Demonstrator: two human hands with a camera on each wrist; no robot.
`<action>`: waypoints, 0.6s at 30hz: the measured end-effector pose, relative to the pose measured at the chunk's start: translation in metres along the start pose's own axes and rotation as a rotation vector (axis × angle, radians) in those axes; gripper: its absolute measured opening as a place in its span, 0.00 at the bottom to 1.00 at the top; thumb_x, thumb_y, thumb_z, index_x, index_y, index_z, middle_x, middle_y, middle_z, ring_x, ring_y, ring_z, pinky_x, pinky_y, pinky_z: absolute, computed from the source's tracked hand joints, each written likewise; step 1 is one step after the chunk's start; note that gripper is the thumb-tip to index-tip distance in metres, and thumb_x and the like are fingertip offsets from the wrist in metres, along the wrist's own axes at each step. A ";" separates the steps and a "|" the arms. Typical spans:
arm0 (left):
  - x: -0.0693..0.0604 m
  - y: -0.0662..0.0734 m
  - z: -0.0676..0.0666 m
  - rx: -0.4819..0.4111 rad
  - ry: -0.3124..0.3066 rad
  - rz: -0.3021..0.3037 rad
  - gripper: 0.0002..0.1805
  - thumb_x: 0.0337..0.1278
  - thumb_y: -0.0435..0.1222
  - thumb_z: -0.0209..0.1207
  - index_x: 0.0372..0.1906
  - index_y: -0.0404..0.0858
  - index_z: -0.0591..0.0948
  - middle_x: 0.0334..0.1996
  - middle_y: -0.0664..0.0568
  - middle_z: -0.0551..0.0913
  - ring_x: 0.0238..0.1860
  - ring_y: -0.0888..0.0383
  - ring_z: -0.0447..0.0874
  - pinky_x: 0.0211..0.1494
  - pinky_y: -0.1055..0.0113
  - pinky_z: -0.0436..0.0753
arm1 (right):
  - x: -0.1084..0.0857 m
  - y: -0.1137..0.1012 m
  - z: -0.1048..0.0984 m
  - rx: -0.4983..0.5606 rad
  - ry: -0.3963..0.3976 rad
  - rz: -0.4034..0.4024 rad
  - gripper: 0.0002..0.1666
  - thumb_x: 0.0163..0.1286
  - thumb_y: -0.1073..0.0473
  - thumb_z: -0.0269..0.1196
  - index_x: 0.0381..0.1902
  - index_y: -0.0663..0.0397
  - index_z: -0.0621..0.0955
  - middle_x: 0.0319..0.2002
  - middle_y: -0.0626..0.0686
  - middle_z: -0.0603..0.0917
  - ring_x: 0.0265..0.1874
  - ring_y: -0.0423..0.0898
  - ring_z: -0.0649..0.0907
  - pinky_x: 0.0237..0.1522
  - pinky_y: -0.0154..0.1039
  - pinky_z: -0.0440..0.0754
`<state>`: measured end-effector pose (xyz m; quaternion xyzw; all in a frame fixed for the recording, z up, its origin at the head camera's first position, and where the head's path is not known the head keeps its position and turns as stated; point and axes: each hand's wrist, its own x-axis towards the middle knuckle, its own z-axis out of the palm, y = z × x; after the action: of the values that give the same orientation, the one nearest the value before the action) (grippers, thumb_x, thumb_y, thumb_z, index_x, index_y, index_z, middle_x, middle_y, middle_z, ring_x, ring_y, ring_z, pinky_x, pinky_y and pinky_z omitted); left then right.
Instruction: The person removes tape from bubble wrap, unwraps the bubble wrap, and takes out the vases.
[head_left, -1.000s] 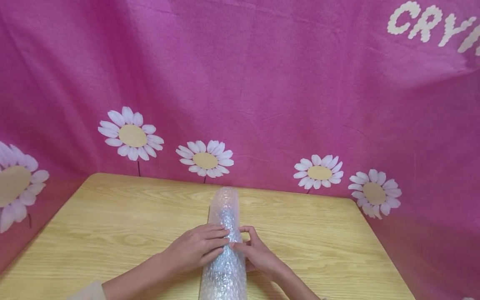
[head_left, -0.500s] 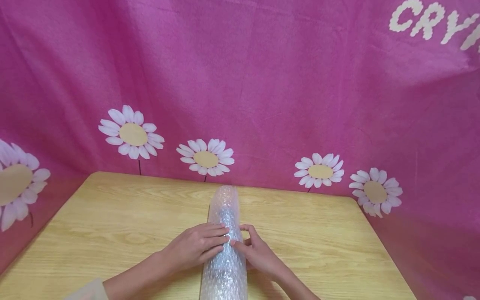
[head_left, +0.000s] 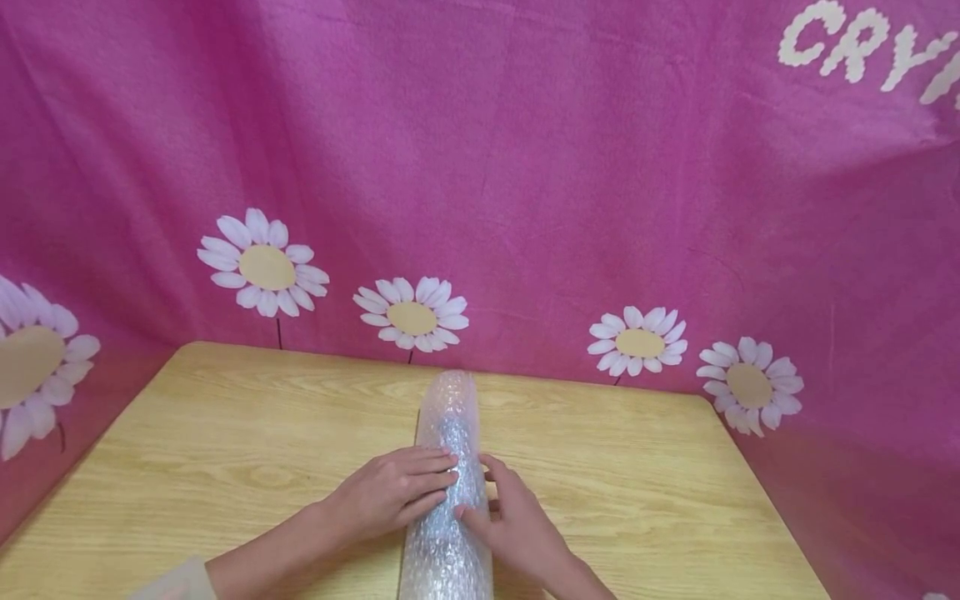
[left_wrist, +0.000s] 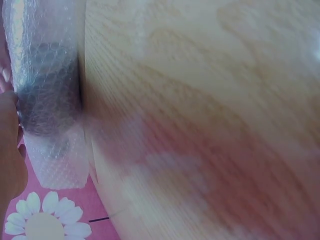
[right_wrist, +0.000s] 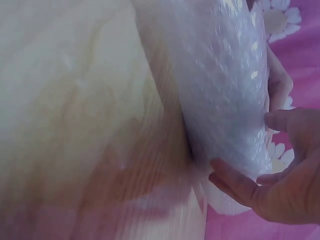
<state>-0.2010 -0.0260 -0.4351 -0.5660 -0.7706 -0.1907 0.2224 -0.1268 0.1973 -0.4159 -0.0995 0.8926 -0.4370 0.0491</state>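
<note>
Left hand [head_left: 393,492]: fingers extended over clear bubble-wrapped cylinder [head_left: 453,554]. Right hand [head_left: 521,525]: loosely spread, thumb on top, fingertips at its right side. Cylinder lies near-to-far, mid pale wood-grain table [head_left: 615,454]. Wrap seems all round; can't tell if fastened.

A: How is the bubble-wrapped bundle [head_left: 447,542] placed?
B: It is laid on the wooden table [head_left: 637,467], pointed toward the far edge — long, rounded, translucent, with something darker [left_wrist: 50,97] dimly seen inside
</note>
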 end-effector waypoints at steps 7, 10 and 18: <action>0.000 0.000 0.001 -0.001 0.016 0.008 0.19 0.62 0.39 0.65 0.56 0.38 0.85 0.57 0.50 0.83 0.61 0.55 0.79 0.63 0.59 0.78 | -0.019 -0.006 0.003 -0.063 -0.029 -0.002 0.51 0.64 0.39 0.69 0.74 0.60 0.62 0.66 0.61 0.70 0.50 0.52 0.81 0.43 0.42 0.85; 0.000 0.001 0.001 -0.007 0.015 0.004 0.19 0.62 0.39 0.65 0.56 0.38 0.85 0.58 0.50 0.83 0.61 0.55 0.79 0.63 0.59 0.78 | -0.023 -0.007 0.005 -0.070 -0.042 -0.005 0.53 0.62 0.38 0.69 0.74 0.61 0.62 0.66 0.60 0.70 0.52 0.54 0.80 0.45 0.44 0.84; 0.000 0.001 0.000 -0.004 0.003 -0.006 0.18 0.64 0.39 0.64 0.57 0.39 0.85 0.59 0.50 0.82 0.61 0.56 0.78 0.63 0.59 0.78 | -0.030 -0.011 0.007 -0.185 -0.091 -0.009 0.59 0.55 0.35 0.73 0.74 0.62 0.62 0.69 0.60 0.67 0.63 0.57 0.73 0.61 0.57 0.75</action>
<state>-0.2001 -0.0254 -0.4352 -0.5638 -0.7716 -0.1936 0.2218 -0.0952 0.1920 -0.4115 -0.1271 0.9256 -0.3479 0.0782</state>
